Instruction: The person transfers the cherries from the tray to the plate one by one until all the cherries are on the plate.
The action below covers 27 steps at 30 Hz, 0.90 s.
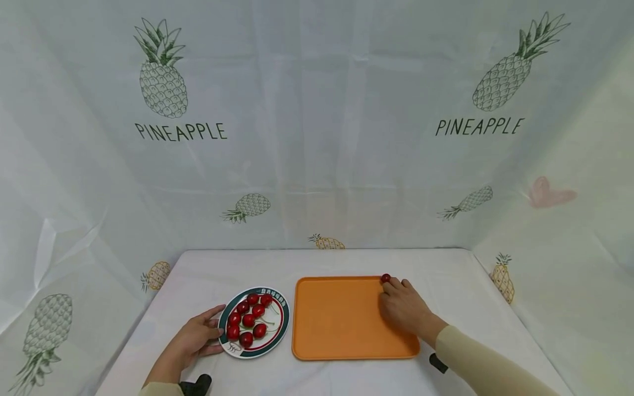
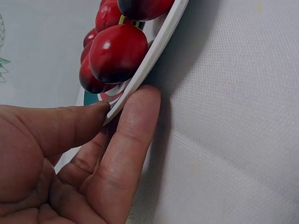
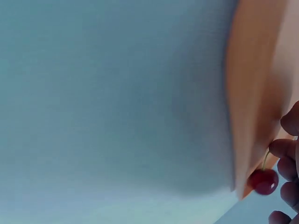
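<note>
A round plate (image 1: 285, 324) with a dark green rim tilts a little at the left, bearing several red cherries (image 1: 249, 320) with stems. My left hand (image 1: 193, 336) pinches its left edge; in the left wrist view the thumb lies on top of the rim and a finger (image 2: 126, 149) is under it. At the far right corner of the orange tray (image 1: 337, 319), my right hand (image 1: 403, 308) holds one cherry (image 3: 264, 182). Its stem runs up to the fingertips in the right wrist view, and the fruit hangs below.
The tray lies flat just right of the plate on a white-covered table (image 1: 238, 269). Pale cloth (image 1: 317, 137) printed with pineapples hangs behind the table and along its sides. Dark wrist straps show near both sleeves.
</note>
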### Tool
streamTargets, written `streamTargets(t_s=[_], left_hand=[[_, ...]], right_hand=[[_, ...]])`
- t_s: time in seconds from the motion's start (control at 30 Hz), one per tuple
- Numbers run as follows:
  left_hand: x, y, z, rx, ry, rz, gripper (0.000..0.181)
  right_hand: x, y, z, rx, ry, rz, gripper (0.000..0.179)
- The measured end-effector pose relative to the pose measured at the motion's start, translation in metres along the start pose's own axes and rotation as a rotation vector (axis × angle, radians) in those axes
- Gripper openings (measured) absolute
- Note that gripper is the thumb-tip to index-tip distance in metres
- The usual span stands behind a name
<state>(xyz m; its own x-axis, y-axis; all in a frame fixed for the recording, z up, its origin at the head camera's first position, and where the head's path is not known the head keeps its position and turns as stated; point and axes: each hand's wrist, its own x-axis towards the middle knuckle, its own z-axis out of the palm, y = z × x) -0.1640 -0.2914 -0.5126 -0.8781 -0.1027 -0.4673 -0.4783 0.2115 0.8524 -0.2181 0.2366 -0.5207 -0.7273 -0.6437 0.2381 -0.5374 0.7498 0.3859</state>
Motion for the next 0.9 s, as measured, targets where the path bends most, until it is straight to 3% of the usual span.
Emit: streamTargets(t_s=[0.13, 0.4, 0.9], left_hand=[[0.000, -0.001, 0.000, -0.001, -0.001, 0.001, 0.070], [0.001, -0.001, -0.001, -0.007, -0.005, 0.011, 0.068], [-0.001, 0.002, 0.001, 0.002, 0.000, 0.005, 0.067]], right_hand=[[-0.008, 0.007, 0.003, 0.012, -0.004, 0.043, 0.016], [-0.007, 0.015, 0.014, 0.040, 0.073, 0.182, 0.027], [0.003, 0.018, 0.022, 0.104, 0.055, 0.270, 0.030]])
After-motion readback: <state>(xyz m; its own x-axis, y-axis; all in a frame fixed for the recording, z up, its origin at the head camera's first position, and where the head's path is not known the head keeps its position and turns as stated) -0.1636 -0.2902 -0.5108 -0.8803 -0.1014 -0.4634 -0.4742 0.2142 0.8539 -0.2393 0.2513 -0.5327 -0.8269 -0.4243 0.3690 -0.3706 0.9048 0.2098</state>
